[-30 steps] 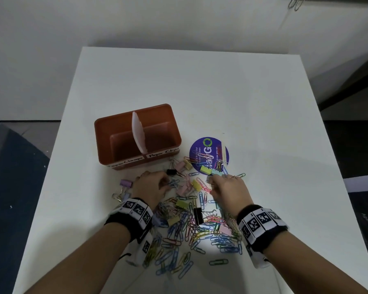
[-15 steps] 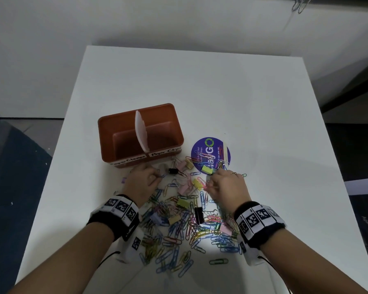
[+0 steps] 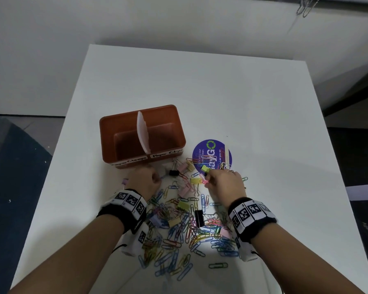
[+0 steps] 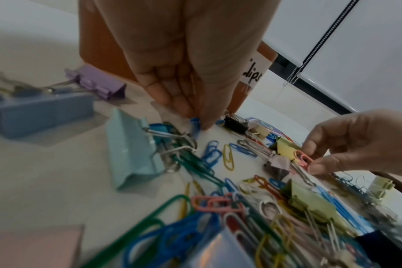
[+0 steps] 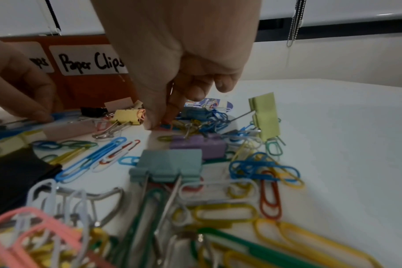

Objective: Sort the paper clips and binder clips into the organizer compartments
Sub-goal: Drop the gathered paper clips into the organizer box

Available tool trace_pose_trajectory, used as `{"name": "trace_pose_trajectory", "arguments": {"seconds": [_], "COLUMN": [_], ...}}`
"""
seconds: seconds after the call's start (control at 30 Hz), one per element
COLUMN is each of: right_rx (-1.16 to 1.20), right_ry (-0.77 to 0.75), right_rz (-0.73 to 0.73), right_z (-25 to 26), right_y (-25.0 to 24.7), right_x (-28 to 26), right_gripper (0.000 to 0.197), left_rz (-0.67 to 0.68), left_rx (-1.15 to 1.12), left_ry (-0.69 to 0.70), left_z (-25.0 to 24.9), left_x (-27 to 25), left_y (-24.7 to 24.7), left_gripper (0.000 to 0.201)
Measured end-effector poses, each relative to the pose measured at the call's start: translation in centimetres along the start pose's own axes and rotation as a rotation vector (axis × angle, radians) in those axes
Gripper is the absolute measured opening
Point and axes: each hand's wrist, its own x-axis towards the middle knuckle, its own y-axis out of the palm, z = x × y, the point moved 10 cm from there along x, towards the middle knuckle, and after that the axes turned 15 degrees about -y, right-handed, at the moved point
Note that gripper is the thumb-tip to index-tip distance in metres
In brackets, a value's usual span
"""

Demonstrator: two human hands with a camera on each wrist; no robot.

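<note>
Head view shows your orange organizer (image 3: 123, 132) bare inside, clips (image 3: 179, 225) piled low in the frame, left hand (image 3: 143, 179) pinching a blue clip (image 4: 195, 123), right hand (image 3: 223, 182) a pink one (image 3: 206, 182).

Overall light: dim, grey room; the white table (image 3: 221, 98) reads dull rather than bright.
Bright spot: a small pool of glare on the table among the paper clips (image 3: 202, 240), near the right wrist.
Shadows: soft, faint, under both forearms in the head view.
Blur: nearest paper clips in both wrist views are out of focus; the left hand (image 4: 184, 76) has blurred fingertips.
Distortion: wide-angle bending; table edges splay, wall lines curve at corners.
Noise: mild grain and compression softness.
</note>
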Motion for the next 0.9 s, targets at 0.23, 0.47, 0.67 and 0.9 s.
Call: {"name": "trace_pose_trajectory", "arguments": {"seconds": [0.23,0.47,0.67,0.9], "right_rx": [-0.028,-0.028,0.051,0.126], "right_ry": [0.016,-0.011,-0.015,-0.017], "right_rz": [0.039,0.059,0.069,0.021], "right_z": [-0.1,0.7,1.1,0.5], "right_y": [0.3,0.2,0.4,0.3], "right_x": [0.0,0.3,0.0,-1.0], "right_gripper": [0.012,0.016,0.02,0.006], "left_rz": [0.042,0.052,0.157,0.194], "left_rx": [-0.166,-0.129,-0.222,0.004], "left_ry": [0.002,0.066,0.11,0.027], "left_z": [-0.5,-1.2,-1.7,-0.1], "left_x": [0.1,-0.4,-1.6,-3.1], "left_y": [-0.4,-0.2,-1.0,1.1], "left_gripper": [0.019,0.012,0.015,0.038]}}
